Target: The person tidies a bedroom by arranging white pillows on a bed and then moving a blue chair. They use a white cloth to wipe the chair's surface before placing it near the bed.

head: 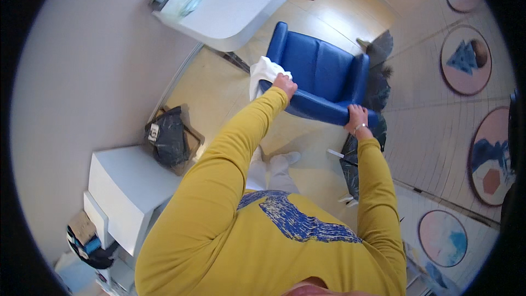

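A blue upholstered armchair (317,64) stands before me, its backrest toward me and its seat facing away. My left hand (285,85) grips the top of the backrest (316,106) near its left end, with a white cloth (265,73) bunched under or beside the fingers and hanging over the chair's corner. Whether the fingers also hold the cloth I cannot tell. Near the right end of the same backrest, my right hand (356,117) is closed over the edge, a bracelet at its wrist. The chair's legs are hidden.
A white table (238,2) with a rounded corner carries boxes and a plastic bag at its far left. A black bag (167,137) leans by the left wall near a white cabinet (135,181). Dark bags (376,86) line the right wall, below round pictures (466,59).
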`<action>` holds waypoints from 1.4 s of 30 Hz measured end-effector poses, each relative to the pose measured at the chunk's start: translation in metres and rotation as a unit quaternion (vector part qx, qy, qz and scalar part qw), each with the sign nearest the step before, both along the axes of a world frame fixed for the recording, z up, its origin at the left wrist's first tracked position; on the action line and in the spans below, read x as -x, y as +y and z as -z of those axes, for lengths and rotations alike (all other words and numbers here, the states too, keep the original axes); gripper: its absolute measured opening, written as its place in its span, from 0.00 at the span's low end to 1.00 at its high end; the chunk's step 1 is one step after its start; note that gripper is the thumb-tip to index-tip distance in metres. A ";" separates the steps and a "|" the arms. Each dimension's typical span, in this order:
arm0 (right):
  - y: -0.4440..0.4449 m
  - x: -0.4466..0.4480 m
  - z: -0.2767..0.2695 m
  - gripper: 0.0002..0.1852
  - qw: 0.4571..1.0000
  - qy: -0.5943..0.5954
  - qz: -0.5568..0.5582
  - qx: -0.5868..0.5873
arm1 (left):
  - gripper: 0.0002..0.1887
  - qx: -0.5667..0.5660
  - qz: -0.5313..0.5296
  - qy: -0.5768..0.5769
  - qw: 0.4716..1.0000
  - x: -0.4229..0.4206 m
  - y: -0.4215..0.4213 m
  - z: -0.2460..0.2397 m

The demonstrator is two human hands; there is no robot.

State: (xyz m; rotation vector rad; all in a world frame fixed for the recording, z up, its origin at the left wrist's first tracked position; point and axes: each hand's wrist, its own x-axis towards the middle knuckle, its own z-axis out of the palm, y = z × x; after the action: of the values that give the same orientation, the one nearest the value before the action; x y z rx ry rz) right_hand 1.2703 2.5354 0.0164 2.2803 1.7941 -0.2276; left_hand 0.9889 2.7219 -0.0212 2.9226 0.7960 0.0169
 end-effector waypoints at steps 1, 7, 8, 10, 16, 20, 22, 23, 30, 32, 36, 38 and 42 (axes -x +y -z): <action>0.004 0.001 -0.002 0.30 0.998 -0.014 0.000 0.064 | 0.16 0.021 0.010 0.004 1.000 0.001 0.002 -0.003; -0.036 0.062 -0.001 0.27 0.999 -0.002 -0.031 0.019 | 0.16 -0.024 0.027 0.006 0.999 0.052 -0.025 -0.008; -0.049 0.080 0.000 0.27 0.999 0.004 -0.042 0.009 | 0.15 -0.022 0.033 -0.007 0.999 0.069 -0.032 -0.008; -0.074 0.107 -0.004 0.26 0.997 0.012 -0.069 -0.018 | 0.15 0.007 0.047 -0.014 0.999 0.096 -0.046 -0.014; -0.136 0.171 0.008 0.30 0.986 0.115 -0.103 -0.057 | 0.13 -0.004 0.063 0.012 0.998 0.161 -0.092 -0.017; -0.164 0.188 0.026 0.34 0.971 0.178 -0.132 -0.088 | 0.07 -0.037 0.016 -0.011 0.999 0.184 -0.128 -0.009; -0.175 0.190 0.024 0.38 0.970 0.200 -0.130 -0.055 | 0.09 -0.046 -0.005 -0.024 0.999 0.188 -0.143 -0.007; -0.179 0.190 0.021 0.39 0.964 0.203 -0.150 -0.082 | 0.09 -0.045 -0.015 -0.039 0.998 0.189 -0.149 -0.007; -0.189 0.181 -0.003 0.38 0.962 0.193 -0.167 -0.094 | 0.08 -0.053 -0.073 -0.018 0.996 0.180 -0.175 -0.001; -0.194 0.170 -0.001 0.38 0.970 0.173 -0.155 -0.071 | 0.06 -0.086 -0.101 -0.035 0.991 0.170 -0.195 0.002; -0.211 0.130 -0.002 0.40 0.974 0.143 -0.162 -0.070 | 0.05 -0.063 -0.175 0.000 0.982 0.143 -0.247 -0.006; -0.217 0.108 -0.007 0.40 0.977 0.108 -0.173 -0.060 | 0.11 -0.036 -0.186 0.015 0.982 0.129 -0.281 -0.014; -0.225 0.073 -0.018 0.40 0.978 0.078 -0.193 -0.014 | 0.18 0.008 -0.190 0.008 0.982 0.106 -0.346 -0.023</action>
State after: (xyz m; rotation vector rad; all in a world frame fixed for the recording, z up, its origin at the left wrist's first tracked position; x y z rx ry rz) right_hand 1.1968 2.3101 0.0343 1.9219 2.2862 -0.3183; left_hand 0.8832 2.3760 0.0020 2.7110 1.3364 0.0183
